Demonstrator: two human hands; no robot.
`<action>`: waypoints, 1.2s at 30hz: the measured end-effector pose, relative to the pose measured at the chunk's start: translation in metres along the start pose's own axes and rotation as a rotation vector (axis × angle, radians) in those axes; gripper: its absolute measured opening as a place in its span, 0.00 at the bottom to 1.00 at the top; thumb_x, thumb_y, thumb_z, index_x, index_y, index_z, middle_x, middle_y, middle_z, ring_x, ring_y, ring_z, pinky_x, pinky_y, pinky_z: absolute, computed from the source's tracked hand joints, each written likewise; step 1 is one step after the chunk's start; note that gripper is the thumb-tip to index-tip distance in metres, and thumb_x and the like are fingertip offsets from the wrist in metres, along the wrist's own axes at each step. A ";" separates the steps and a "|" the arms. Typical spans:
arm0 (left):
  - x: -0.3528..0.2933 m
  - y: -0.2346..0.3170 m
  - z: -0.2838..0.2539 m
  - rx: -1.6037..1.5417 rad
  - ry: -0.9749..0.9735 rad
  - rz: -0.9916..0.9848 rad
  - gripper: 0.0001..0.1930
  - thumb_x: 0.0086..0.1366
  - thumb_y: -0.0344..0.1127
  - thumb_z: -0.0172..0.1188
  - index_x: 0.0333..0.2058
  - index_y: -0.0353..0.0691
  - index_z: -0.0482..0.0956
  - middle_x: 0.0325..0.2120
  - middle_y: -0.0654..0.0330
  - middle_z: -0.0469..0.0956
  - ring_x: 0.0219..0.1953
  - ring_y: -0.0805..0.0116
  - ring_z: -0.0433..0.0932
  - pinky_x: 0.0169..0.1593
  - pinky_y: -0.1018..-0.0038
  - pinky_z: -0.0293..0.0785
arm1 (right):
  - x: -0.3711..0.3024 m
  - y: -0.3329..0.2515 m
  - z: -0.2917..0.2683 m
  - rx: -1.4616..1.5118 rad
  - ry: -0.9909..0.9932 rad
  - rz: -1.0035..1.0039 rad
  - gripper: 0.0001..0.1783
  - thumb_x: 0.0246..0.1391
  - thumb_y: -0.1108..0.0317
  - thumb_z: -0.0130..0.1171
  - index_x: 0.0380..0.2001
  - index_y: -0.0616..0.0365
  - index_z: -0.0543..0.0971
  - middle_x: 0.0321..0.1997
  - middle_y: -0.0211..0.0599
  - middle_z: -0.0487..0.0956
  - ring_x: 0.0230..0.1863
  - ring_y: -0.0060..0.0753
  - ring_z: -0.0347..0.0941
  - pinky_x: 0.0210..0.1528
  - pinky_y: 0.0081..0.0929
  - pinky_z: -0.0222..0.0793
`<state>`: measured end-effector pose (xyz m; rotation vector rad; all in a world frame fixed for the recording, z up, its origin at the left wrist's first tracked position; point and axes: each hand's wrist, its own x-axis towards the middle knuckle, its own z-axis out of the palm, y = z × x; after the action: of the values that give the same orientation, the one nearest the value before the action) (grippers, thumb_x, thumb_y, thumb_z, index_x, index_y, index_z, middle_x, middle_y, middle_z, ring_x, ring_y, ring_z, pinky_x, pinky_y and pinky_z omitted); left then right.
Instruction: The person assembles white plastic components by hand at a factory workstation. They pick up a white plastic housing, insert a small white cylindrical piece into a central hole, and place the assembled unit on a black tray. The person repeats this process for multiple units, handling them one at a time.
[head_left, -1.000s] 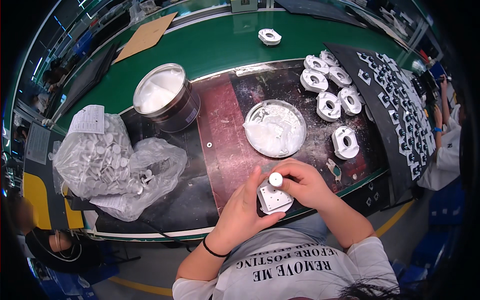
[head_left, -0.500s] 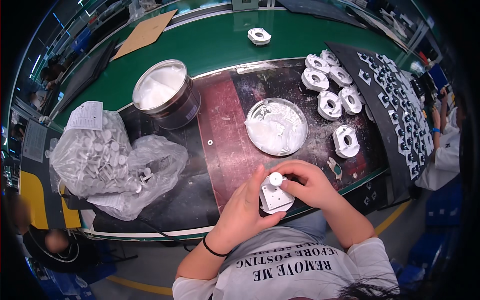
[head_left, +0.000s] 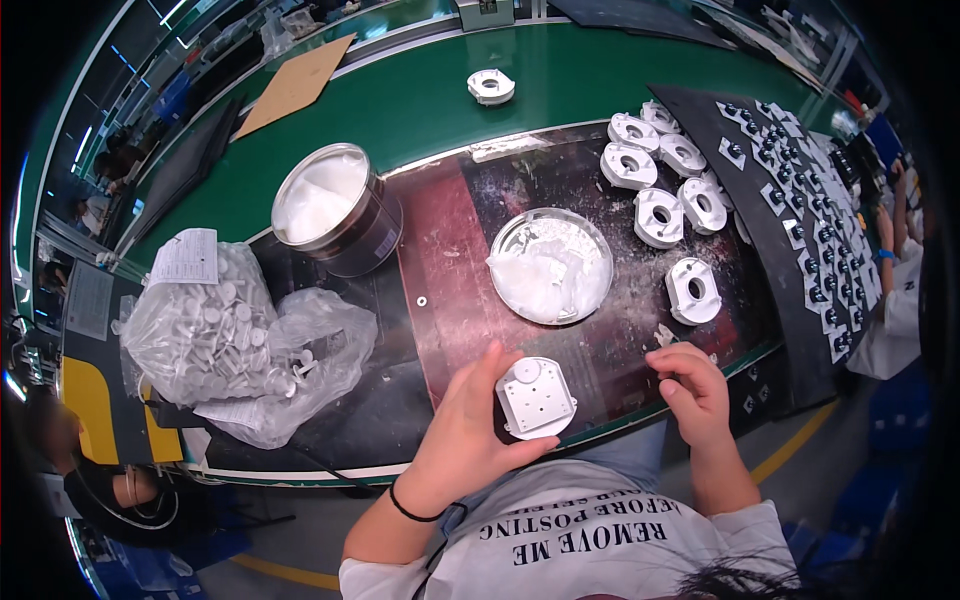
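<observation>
My left hand (head_left: 468, 422) grips a white plastic housing (head_left: 540, 404) by its left side, thumb along the near edge, above the bench's front edge. The housing's flat face, with several small holes, is turned up. A round white plastic cap (head_left: 526, 371) sits low at its far left corner. To the right, my right hand (head_left: 692, 390) is apart from the housing, fingers loosely bent and thumb separate, with nothing visible in it. Beyond the hands lies a round metal dish (head_left: 552, 220) holding a white, grease-like mass (head_left: 550, 280) and crumpled clear film.
A clear bag (head_left: 215, 340) of white round-headed plastic pins lies left, near a metal tin (head_left: 375, 235) with white contents. Several white housings (head_left: 660, 217) stand at right beside a black board (head_left: 760, 190) of small parts. One housing (head_left: 491, 87) rests on the green belt (head_left: 590, 65).
My right hand has let go of the round cap and moved right. The cap now sits lower on the housing. The housing on the green belt has shifted left.
</observation>
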<state>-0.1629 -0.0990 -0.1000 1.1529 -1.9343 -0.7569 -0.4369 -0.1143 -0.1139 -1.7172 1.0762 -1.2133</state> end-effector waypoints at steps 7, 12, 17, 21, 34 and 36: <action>0.106 0.000 -0.047 -0.167 0.167 0.035 0.57 0.41 0.35 0.74 0.64 0.36 0.41 0.44 0.43 0.72 0.47 0.49 0.74 0.50 0.61 0.70 | 0.002 0.015 -0.008 -0.212 0.057 -0.165 0.08 0.44 0.79 0.55 0.31 0.63 0.78 0.33 0.42 0.79 0.34 0.39 0.74 0.39 0.31 0.69; 0.204 -0.017 -0.056 0.255 0.336 0.030 0.54 0.42 0.38 0.72 0.62 0.34 0.44 0.40 0.38 0.75 0.43 0.46 0.77 0.47 0.63 0.73 | -0.001 0.020 -0.012 -0.161 0.081 -0.187 0.06 0.42 0.79 0.56 0.27 0.62 0.78 0.29 0.39 0.79 0.30 0.40 0.74 0.34 0.31 0.69; 0.266 -0.064 -0.034 0.114 0.312 -0.078 0.55 0.43 0.39 0.73 0.62 0.34 0.43 0.44 0.37 0.73 0.45 0.49 0.76 0.50 0.66 0.71 | 0.003 0.020 -0.015 -0.143 0.041 -0.194 0.07 0.41 0.79 0.56 0.27 0.61 0.79 0.28 0.39 0.79 0.28 0.39 0.74 0.33 0.31 0.69; 0.305 -0.117 -0.001 0.205 0.216 -0.079 0.56 0.43 0.40 0.74 0.63 0.36 0.42 0.48 0.38 0.71 0.49 0.51 0.74 0.53 0.67 0.68 | 0.003 0.021 -0.017 -0.133 0.022 -0.209 0.07 0.41 0.78 0.56 0.28 0.60 0.79 0.28 0.38 0.79 0.28 0.38 0.74 0.34 0.31 0.69; 0.342 -0.183 -0.031 0.668 0.504 -0.265 0.48 0.52 0.67 0.56 0.62 0.39 0.53 0.61 0.50 0.58 0.65 0.53 0.51 0.62 0.45 0.40 | 0.000 0.026 -0.023 -0.042 0.043 -0.275 0.10 0.36 0.80 0.57 0.27 0.60 0.80 0.23 0.33 0.78 0.23 0.34 0.74 0.27 0.26 0.68; 0.335 -0.196 -0.044 0.752 0.550 -0.256 0.42 0.54 0.60 0.57 0.60 0.40 0.58 0.61 0.51 0.58 0.64 0.53 0.52 0.62 0.46 0.41 | -0.001 0.027 -0.024 -0.036 0.034 -0.285 0.10 0.36 0.81 0.57 0.27 0.60 0.80 0.21 0.33 0.76 0.22 0.33 0.72 0.25 0.26 0.67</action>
<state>-0.1423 -0.4879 -0.1296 1.8419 -1.6242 0.2204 -0.4652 -0.1251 -0.1324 -1.9326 0.8974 -1.4090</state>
